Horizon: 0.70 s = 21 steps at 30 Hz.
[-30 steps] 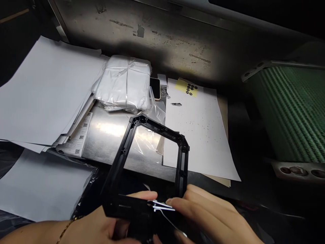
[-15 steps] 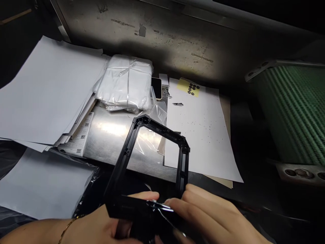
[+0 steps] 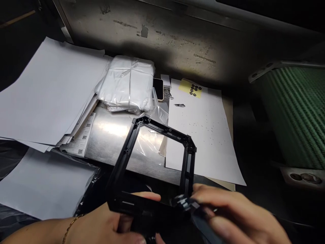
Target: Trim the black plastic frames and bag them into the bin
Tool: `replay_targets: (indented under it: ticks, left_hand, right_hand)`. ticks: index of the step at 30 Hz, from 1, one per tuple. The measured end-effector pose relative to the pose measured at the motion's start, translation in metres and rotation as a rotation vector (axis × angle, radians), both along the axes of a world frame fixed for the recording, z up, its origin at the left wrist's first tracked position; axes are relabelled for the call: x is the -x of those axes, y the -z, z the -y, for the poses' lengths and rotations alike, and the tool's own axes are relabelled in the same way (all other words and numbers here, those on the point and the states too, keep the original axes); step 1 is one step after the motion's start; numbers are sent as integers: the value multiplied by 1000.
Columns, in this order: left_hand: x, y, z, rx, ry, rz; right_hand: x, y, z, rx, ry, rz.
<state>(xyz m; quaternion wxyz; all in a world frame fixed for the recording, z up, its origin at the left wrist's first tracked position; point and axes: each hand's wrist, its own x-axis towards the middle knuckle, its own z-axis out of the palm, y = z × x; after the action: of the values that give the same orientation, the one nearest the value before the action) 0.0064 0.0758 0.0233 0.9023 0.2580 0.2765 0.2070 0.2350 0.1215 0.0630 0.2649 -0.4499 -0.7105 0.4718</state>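
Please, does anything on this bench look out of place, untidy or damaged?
Yes. Tiny dark specks are scattered over the white sheet on the right. The paper stack on the left is fanned askew. The metal back wall is scratched. The black frame, held by the left hand and right hand, shows no damage.

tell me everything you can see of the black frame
The black frame is an open, roughly rectangular ring, matte plastic by its look, with chamfered far corners and small holes along its bars. It is held tilted in the air. The left hand grips its near bar; the right hand meets its near right corner, where blur hides the grip. A shiny metal plate shows through its opening.
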Motion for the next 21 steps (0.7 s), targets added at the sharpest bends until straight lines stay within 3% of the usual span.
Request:
replay_targets:
  ticks: [2, 4, 5, 7, 9, 12, 16, 18, 21]
  left_hand:
    - [0, 0, -2, -3, 3, 10]
    - [1, -1, -5, -26, 16, -13]
    - [2, -1, -6, -30, 22, -35]
    - [2, -1, -7, -14, 5, -48]
    - [1, 0, -8, 7, -31, -22]
    - [-6, 6, -7, -6, -55, -5]
    - [-18, 17, -6, 8, -35, -44]
    - [-19, 19, -6, 53, -26, -28]
    - [-12, 17, -6, 54, -66, 75]
  right_hand:
    - [-14, 21, -9, 33, 306, -151]
    - [-29, 54, -20, 55, 570, -257]
    - [-37, 73, -26, 97, 676, -207]
    - [-51, 108, -33, 167, 700, -89]
    - [-58, 127, -34, 230, 681, -9]
    - [-53, 115, -25, 307, 588, -93]
    - [-22, 66, -11, 465, 215, -479]
    - [-9, 53, -8, 433, 178, -488]
    - [-4, 51, -6, 320, 218, -387]
